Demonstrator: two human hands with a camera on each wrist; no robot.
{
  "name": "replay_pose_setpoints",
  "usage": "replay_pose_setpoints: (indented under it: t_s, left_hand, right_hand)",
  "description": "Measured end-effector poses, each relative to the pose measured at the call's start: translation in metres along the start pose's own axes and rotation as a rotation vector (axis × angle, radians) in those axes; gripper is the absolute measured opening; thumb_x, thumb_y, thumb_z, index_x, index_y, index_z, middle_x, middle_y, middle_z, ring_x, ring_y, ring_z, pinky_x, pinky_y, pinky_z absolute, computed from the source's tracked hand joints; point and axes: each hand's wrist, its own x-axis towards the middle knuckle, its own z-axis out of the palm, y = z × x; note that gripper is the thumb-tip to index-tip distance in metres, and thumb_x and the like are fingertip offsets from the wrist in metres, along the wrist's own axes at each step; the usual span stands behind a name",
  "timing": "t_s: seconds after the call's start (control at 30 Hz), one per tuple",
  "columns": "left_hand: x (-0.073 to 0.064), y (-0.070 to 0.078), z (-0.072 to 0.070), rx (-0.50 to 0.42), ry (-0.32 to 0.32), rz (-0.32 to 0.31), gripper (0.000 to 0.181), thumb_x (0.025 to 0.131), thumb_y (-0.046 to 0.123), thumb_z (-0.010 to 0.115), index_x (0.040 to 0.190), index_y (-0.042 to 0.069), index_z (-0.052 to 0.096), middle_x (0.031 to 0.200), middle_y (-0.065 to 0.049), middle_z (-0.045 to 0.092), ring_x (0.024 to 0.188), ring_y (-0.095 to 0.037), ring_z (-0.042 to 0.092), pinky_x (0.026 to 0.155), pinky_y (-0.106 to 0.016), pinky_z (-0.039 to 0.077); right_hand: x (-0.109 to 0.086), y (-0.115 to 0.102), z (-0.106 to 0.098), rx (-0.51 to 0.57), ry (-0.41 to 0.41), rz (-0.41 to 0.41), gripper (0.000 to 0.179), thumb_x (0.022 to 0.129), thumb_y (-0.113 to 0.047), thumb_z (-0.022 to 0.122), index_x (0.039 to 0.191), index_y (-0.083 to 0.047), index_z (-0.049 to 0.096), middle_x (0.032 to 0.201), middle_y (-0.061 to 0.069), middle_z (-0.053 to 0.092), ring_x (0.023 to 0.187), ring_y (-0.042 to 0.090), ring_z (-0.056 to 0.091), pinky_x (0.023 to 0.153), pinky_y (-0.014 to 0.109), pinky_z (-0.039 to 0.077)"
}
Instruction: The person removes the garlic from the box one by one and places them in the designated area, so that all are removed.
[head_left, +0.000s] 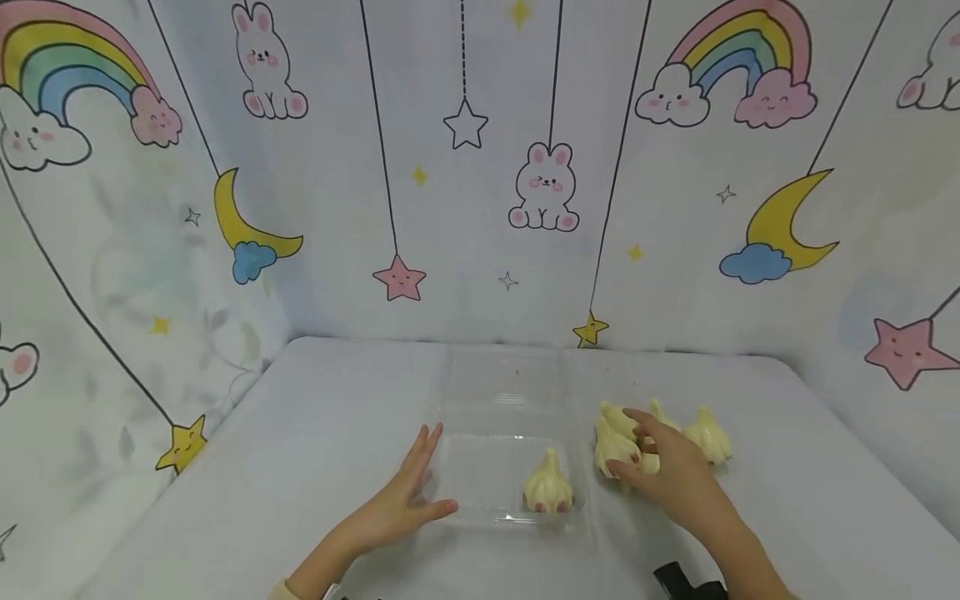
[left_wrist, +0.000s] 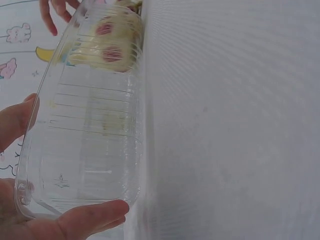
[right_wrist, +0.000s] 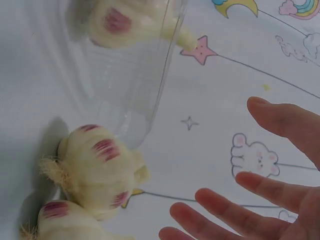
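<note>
A clear plastic clamshell box point(head_left: 487, 520) stands on the table with its lid point(head_left: 501, 385) laid back behind it. One garlic bulb point(head_left: 548, 485), pale with purple patches, sits upright in its right part; the left wrist view shows this bulb point(left_wrist: 112, 42) through the wall. My left hand point(head_left: 397, 504) rests at the box's left end, fingers spread and straight. Above a cluster of garlic bulbs point(head_left: 615, 450) right of the box, my right hand point(head_left: 671, 467) hovers with fingers apart and nothing held. In the right wrist view, a gap separates those fingers from the nearest bulb point(right_wrist: 97, 167).
The white table point(head_left: 315, 433) backs onto a cloth point(head_left: 465, 208) printed with rainbows, moons, stars and rabbits. Another garlic bulb point(head_left: 708, 435) lies at the right of the cluster. A black object point(head_left: 686, 585) shows at the bottom edge by the right forearm.
</note>
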Motion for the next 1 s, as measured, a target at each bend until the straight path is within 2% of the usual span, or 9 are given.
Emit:
replay_pose_setpoints:
  t_s: [0.1, 0.23, 0.33, 0.43, 0.53, 0.67, 1.0]
  left_hand:
    - [0.000, 0.003, -0.003, -0.008, 0.001, -0.008, 0.090, 0.088, 0.026, 0.063, 0.145, 0.037, -0.006, 0.146, -0.018, -0.025, 0.126, -0.057, 0.013, 0.094, -0.062, 0.029]
    - [-0.001, 0.005, -0.003, -0.015, 0.004, -0.017, 0.090, 0.087, 0.025, 0.063, 0.146, 0.034, -0.005, 0.146, -0.019, -0.025, 0.125, -0.059, 0.013, 0.093, -0.064, 0.030]
    - [-0.001, 0.005, -0.001, -0.012, 0.004, -0.014, 0.090, 0.087, 0.026, 0.063, 0.146, 0.032, -0.004, 0.146, -0.020, -0.024, 0.124, -0.060, 0.014, 0.093, -0.064, 0.030]
    - [0.000, 0.005, -0.001, -0.010, -0.002, -0.010, 0.090, 0.088, 0.026, 0.063, 0.146, 0.032, -0.005, 0.146, -0.020, -0.025, 0.124, -0.060, 0.013, 0.092, -0.064, 0.030]
    - [0.000, 0.005, -0.001, -0.008, -0.006, -0.006, 0.090, 0.088, 0.025, 0.062, 0.146, 0.033, -0.007, 0.146, -0.020, -0.026, 0.124, -0.060, 0.012, 0.092, -0.065, 0.029]
    - [0.000, 0.005, -0.003, -0.011, 0.001, -0.002, 0.090, 0.088, 0.025, 0.062, 0.146, 0.034, -0.006, 0.146, -0.020, -0.025, 0.123, -0.061, 0.012, 0.091, -0.065, 0.030]
    - [-0.001, 0.007, -0.002, -0.036, -0.014, 0.008, 0.090, 0.089, 0.023, 0.062, 0.146, 0.031, -0.008, 0.145, -0.020, -0.027, 0.123, -0.062, 0.011, 0.091, -0.066, 0.030]
  right_hand:
    - [-0.001, -0.010, 0.002, 0.030, 0.014, -0.017, 0.070, 0.077, -0.040, 0.071, 0.133, -0.008, 0.044, 0.114, 0.020, 0.058, 0.099, 0.035, 0.059, 0.070, 0.045, 0.051]
    - [-0.005, -0.017, 0.008, 0.093, 0.067, -0.059, 0.065, 0.077, -0.035, 0.073, 0.131, -0.012, 0.046, 0.114, 0.018, 0.058, 0.096, 0.031, 0.059, 0.067, 0.038, 0.052]
    - [-0.006, -0.019, 0.015, 0.168, 0.110, -0.098, 0.060, 0.077, -0.030, 0.074, 0.129, -0.014, 0.049, 0.114, 0.014, 0.059, 0.097, 0.030, 0.059, 0.067, 0.035, 0.054]
    - [-0.006, -0.021, 0.023, 0.247, 0.120, -0.115, 0.058, 0.076, -0.029, 0.075, 0.127, -0.016, 0.051, 0.115, 0.010, 0.059, 0.100, 0.029, 0.059, 0.069, 0.036, 0.054]
    - [-0.005, -0.023, 0.031, 0.301, 0.092, -0.093, 0.057, 0.076, -0.031, 0.075, 0.127, -0.019, 0.051, 0.119, 0.006, 0.057, 0.102, 0.026, 0.058, 0.072, 0.037, 0.054]
    - [-0.003, -0.027, 0.042, 0.307, 0.036, -0.055, 0.059, 0.075, -0.033, 0.076, 0.127, -0.021, 0.052, 0.121, 0.004, 0.057, 0.104, 0.026, 0.057, 0.075, 0.039, 0.053]
    - [-0.002, -0.035, 0.058, 0.308, -0.028, -0.037, 0.058, 0.072, -0.026, 0.079, 0.124, -0.017, 0.054, 0.124, 0.006, 0.055, 0.104, 0.032, 0.057, 0.069, 0.033, 0.055]
